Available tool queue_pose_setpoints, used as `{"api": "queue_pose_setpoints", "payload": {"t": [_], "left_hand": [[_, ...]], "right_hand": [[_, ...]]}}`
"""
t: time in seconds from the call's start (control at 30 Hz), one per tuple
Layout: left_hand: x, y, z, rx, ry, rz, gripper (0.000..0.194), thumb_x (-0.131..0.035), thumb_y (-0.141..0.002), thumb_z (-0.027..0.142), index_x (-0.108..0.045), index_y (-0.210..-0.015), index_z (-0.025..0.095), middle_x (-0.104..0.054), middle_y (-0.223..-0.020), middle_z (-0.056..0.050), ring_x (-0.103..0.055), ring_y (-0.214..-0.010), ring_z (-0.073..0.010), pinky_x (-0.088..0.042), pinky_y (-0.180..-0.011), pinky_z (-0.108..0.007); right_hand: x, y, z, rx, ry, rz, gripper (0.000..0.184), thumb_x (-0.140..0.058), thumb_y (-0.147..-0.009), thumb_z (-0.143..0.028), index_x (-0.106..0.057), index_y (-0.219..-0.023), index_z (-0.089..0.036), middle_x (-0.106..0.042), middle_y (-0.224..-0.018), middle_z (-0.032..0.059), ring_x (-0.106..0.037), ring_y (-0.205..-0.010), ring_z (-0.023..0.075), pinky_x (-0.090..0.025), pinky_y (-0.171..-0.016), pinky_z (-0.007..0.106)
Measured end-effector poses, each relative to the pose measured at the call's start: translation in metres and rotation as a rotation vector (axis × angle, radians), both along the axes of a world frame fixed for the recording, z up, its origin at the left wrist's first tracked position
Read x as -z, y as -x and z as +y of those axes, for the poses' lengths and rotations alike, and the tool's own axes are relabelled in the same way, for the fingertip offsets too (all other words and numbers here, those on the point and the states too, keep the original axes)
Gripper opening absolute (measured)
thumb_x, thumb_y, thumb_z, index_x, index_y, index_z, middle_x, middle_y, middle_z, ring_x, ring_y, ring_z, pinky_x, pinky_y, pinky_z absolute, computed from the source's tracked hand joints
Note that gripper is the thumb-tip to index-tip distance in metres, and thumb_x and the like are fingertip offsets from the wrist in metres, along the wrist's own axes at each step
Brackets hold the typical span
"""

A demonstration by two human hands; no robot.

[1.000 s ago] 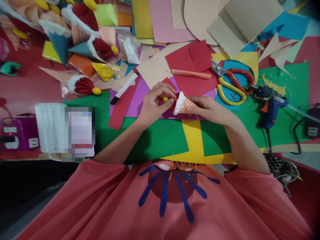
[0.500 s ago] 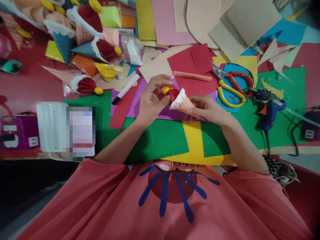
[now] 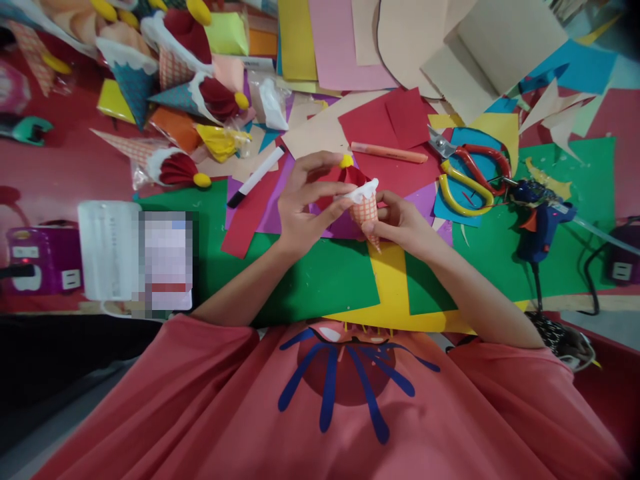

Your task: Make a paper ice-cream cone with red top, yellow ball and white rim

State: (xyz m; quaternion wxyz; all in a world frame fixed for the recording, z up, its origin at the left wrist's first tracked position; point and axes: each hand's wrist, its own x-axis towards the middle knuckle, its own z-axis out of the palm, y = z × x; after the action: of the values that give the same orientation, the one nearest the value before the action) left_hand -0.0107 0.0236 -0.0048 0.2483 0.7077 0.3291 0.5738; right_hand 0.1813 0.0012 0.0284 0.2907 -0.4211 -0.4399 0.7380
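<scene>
Between my hands is a paper ice cream cone point(image 3: 366, 215) with an orange checked wrapper, a white scalloped rim, a red pleated top and a yellow ball point(image 3: 346, 161) at its peak. It stands nearly upright, its point tilted slightly down to the right. My left hand point(image 3: 311, 203) grips it at the white rim, thumb in front, with other fingers by the red top. My right hand point(image 3: 403, 221) pinches the checked part from the right side. Beneath lie purple paper point(image 3: 417, 197), red paper point(image 3: 400, 175) and a green sheet point(image 3: 320, 273).
Finished paper cones point(image 3: 175, 167) and bagged clay point(image 3: 220, 142) crowd the upper left. A marker point(image 3: 257, 176) and an orange pen point(image 3: 389, 152) lie behind my hands. To the right are scissors point(image 3: 465, 175) and a blue glue gun point(image 3: 543, 230). A phone point(image 3: 167, 260) sits left.
The cone has turned from lying slanted to nearly upright, with its point swinging down and the yellow ball rising. My left fingers have shifted to the white rim.
</scene>
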Motion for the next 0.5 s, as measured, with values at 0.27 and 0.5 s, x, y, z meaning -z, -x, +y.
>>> {"api": "queue_pose_setpoints", "payload": {"t": [0.27, 0.5], "left_hand": [[-0.0008, -0.0027, -0.0009, 0.028, -0.034, -0.017, 0.027, -0.066, -0.088, 0.037, -0.068, -0.114, 0.044, -0.062, -0.123, 0.004, -0.061, -0.117, -0.0183, -0.057, -0.098, -0.042], [-0.0023, -0.0008, -0.0012, 0.022, -0.015, 0.051, 0.020, -0.066, -0.087, 0.039, -0.069, -0.106, 0.045, -0.063, -0.124, 0.004, -0.063, -0.114, -0.0190, -0.057, -0.098, -0.041]], "right_hand": [[0.0032, -0.0057, 0.0032, -0.047, 0.009, 0.003, 0.045, -0.079, -0.070, -0.043, -0.066, -0.104, -0.017, -0.072, -0.082, 0.0001, -0.066, -0.079, 0.0158, -0.051, -0.070, 0.027], [0.0054, -0.0041, 0.0039, -0.021, 0.023, 0.021, 0.040, -0.083, -0.063, -0.037, -0.063, -0.092, -0.016, -0.074, -0.083, 0.0016, -0.069, -0.084, 0.0175, -0.054, -0.080, 0.030]]}}
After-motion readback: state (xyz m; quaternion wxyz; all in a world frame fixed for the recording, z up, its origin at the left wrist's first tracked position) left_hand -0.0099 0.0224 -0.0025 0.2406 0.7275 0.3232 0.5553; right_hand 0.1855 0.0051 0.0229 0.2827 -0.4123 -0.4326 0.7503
